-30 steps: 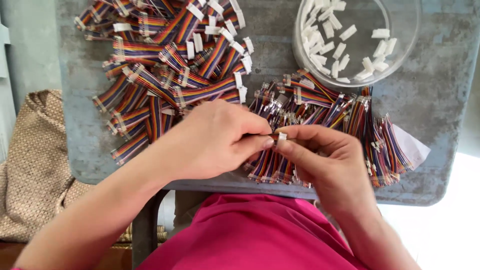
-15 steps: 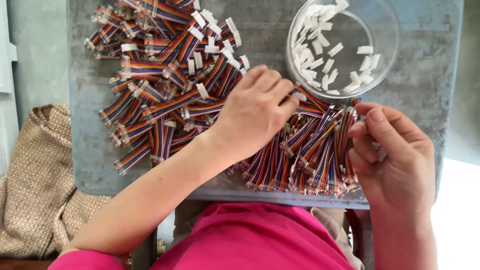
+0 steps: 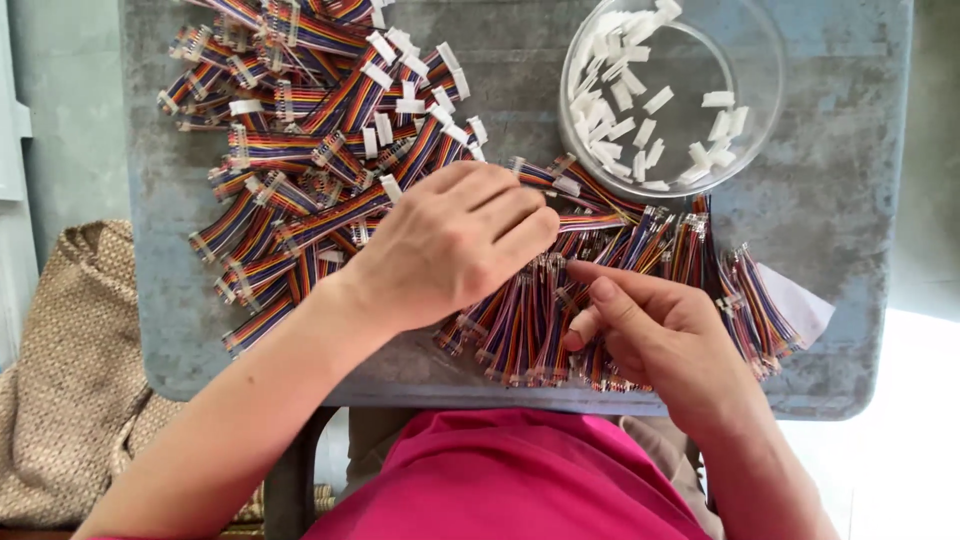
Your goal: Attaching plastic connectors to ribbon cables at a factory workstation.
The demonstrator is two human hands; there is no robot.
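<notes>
A clear round bowl (image 3: 755, 120) is seen at the upper right of the frame, on a grey tabletop (image 3: 850, 230); small white plastic connector housings (image 3: 625, 95) are held in it, heaped mostly along its left side. Below it, at lower centre, a row of rainbow ribbon cable pieces (image 3: 520, 330) (bare-ended, without housings) is laid out. The left hand (image 3: 450, 245) is spread palm-down on this row, fingers loosely curled; whether anything is pinched beneath cannot be told. The right hand (image 3: 650, 330) is half open beside it, index finger extended toward the left hand, nothing visibly gripped. A pile of cables fitted with white connectors (image 3: 330, 130) fills the upper left.
</notes>
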